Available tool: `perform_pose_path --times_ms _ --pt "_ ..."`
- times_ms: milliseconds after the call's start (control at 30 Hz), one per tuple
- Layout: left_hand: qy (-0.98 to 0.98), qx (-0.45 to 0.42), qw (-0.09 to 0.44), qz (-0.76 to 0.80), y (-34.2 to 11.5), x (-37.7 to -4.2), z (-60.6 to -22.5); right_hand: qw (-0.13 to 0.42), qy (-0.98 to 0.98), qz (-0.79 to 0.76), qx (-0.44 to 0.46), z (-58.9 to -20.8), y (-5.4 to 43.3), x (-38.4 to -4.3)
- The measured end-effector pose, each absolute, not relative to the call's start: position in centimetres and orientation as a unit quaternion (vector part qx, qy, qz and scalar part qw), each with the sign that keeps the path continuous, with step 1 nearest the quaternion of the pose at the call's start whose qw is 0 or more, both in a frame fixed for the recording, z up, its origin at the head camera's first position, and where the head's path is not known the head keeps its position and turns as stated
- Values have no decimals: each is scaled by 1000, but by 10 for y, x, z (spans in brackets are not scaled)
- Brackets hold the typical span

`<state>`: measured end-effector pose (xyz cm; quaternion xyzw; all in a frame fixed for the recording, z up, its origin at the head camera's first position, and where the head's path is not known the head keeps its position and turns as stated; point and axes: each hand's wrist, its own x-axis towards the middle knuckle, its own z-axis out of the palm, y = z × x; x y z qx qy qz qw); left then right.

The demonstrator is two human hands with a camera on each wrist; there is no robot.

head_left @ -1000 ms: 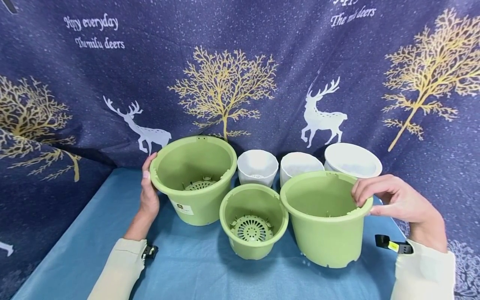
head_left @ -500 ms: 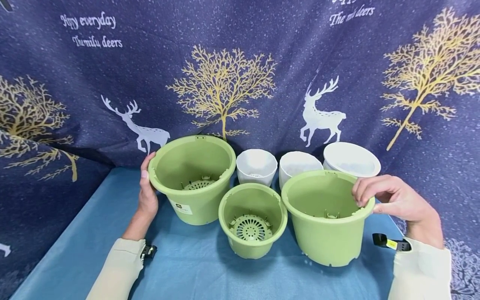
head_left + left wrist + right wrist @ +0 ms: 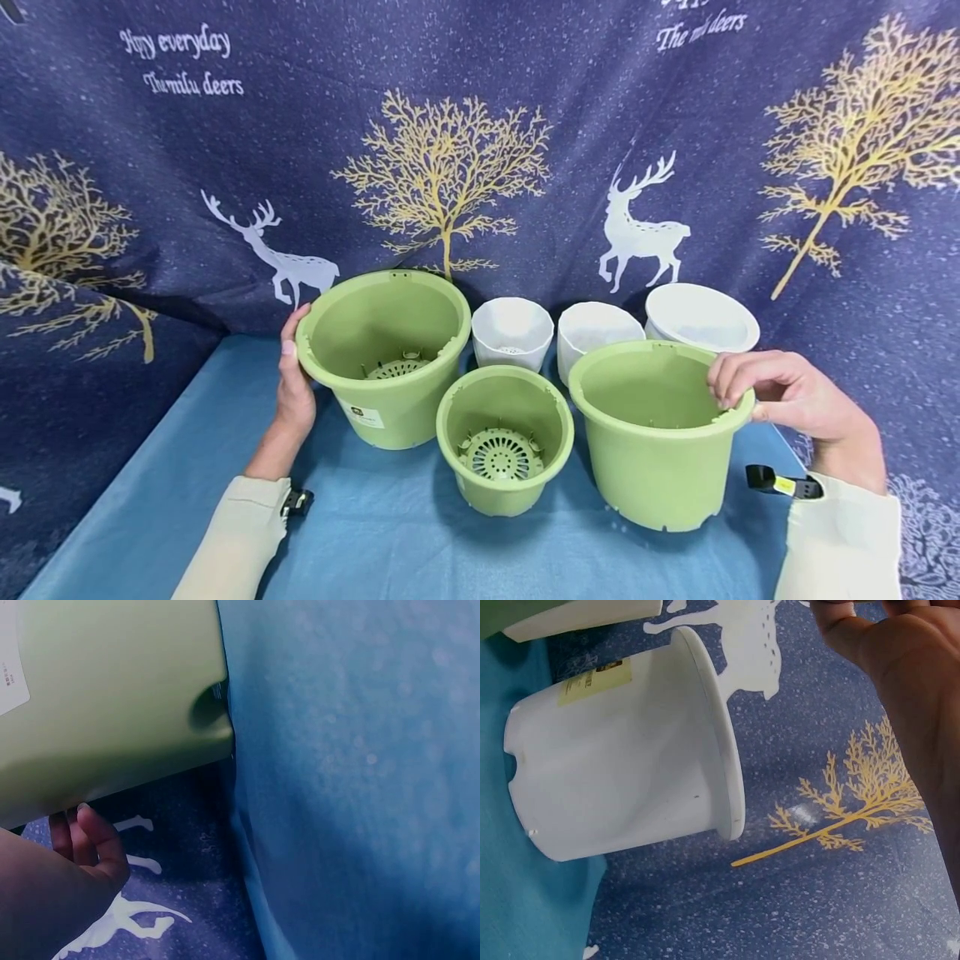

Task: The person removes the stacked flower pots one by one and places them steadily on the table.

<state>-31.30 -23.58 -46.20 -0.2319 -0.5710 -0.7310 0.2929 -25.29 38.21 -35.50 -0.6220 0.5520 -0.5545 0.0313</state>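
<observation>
My left hand (image 3: 295, 383) rests against the left side of a large green flower pot (image 3: 401, 412), its fingers along the outside at the rim. In the left wrist view some fingers (image 3: 97, 832) bend close beside the pot's wall. On the right, my right hand (image 3: 798, 396) pinches the rim of another large green flower pot (image 3: 652, 475), fingertips inside and thumb outside. Between these two stands a smaller green flower pot (image 3: 504, 500) with a slotted base. All three are upright. The right wrist view shows only part of the right hand (image 3: 919, 656).
Behind the green pots stand two small white faceted pots (image 3: 513, 333) (image 3: 592, 325) and a round white pot (image 3: 701, 321), also large in the right wrist view. A blue cloth (image 3: 360, 542) covers the table. A dark blue curtain (image 3: 480, 67) with deer and trees hangs behind.
The right-hand green pot has shifted slightly right with my right hand, opening a gap from the small green pot. The left hand and its pot stay put.
</observation>
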Motion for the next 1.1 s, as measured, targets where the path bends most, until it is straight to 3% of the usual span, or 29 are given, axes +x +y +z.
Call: perform_pose_path --times_ms 767,1100 --pt "-574 -224 290 -733 -236 -313 -463 107 649 -511 -554 -355 409 -239" --pt "-572 -222 289 -735 -235 -312 -463 138 767 -413 -471 -333 401 -210"
